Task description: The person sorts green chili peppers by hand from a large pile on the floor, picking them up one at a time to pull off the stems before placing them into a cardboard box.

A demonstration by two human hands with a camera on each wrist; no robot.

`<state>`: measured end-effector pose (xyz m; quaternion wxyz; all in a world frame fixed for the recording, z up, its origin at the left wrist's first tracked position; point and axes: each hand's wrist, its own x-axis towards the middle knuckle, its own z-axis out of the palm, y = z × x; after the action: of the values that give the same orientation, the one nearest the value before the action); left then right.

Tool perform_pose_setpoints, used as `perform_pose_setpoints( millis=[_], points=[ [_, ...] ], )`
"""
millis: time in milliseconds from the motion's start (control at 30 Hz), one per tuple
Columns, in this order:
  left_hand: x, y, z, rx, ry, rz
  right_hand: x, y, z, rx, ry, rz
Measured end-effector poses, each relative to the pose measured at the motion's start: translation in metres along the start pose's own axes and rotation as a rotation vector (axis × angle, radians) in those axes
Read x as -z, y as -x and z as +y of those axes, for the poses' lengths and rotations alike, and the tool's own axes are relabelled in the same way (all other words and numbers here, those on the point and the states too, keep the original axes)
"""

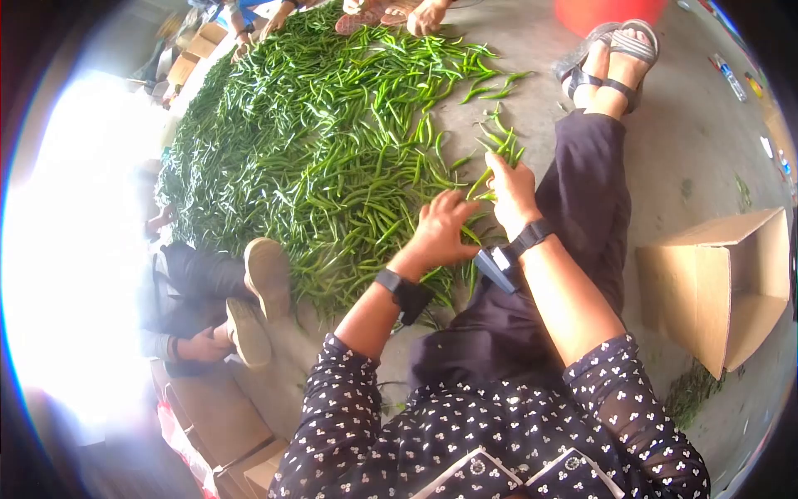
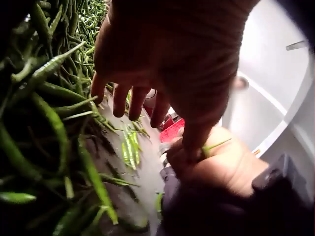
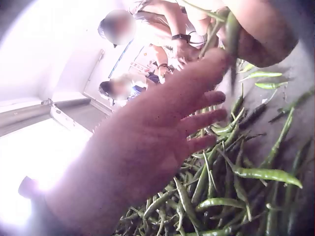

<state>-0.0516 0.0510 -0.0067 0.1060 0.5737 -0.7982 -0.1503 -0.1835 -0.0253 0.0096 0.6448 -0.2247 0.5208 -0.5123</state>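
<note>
My right hand (image 1: 514, 195) grips a few green chili peppers (image 1: 480, 183), its thumb laid along them. The right wrist view has these chilies (image 3: 232, 42) close up, with the curled fingers (image 3: 266, 29) around them. My left hand (image 1: 440, 229) is just left of it, fingers spread over the edge of the chili pile (image 1: 332, 150). In the left wrist view the left hand (image 2: 167, 59) reaches down with its fingers loosely extended, and its thumb overlaps the right hand (image 2: 231, 162). A chili stem (image 2: 216, 144) sticks out of the right hand there.
Several loose chilies (image 1: 499, 137) lie on the concrete floor beyond the right hand. An open cardboard box (image 1: 686, 291) stands at right, more cardboard (image 1: 216, 407) at lower left. Other people's hands (image 1: 426, 17) work at the far edge of the pile, near a red tub (image 1: 607, 12).
</note>
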Motion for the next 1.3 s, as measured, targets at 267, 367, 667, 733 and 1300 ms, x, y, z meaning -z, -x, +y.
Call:
perform_pose_setpoints(
  millis=[267,367,667,733,1300],
  points=[
    [0.005,0.023,0.032,0.047,-0.254,-0.289,0.002,0.0,0.002,-0.069,-0.017,-0.014],
    [0.01,0.027,0.027,0.151,-0.38,-0.234,0.002,-0.003,0.004,-0.071,-0.003,-0.015],
    [-0.006,0.026,0.013,0.066,-0.373,-0.085,0.005,-0.004,0.005,-0.059,0.028,-0.013],
    [0.011,0.026,0.009,0.156,-0.239,-0.006,0.005,-0.001,0.002,-0.055,0.017,-0.019],
    [0.127,0.064,-0.142,0.609,-0.274,0.38,0.002,-0.006,0.01,-0.017,0.027,-0.005]
  ],
)
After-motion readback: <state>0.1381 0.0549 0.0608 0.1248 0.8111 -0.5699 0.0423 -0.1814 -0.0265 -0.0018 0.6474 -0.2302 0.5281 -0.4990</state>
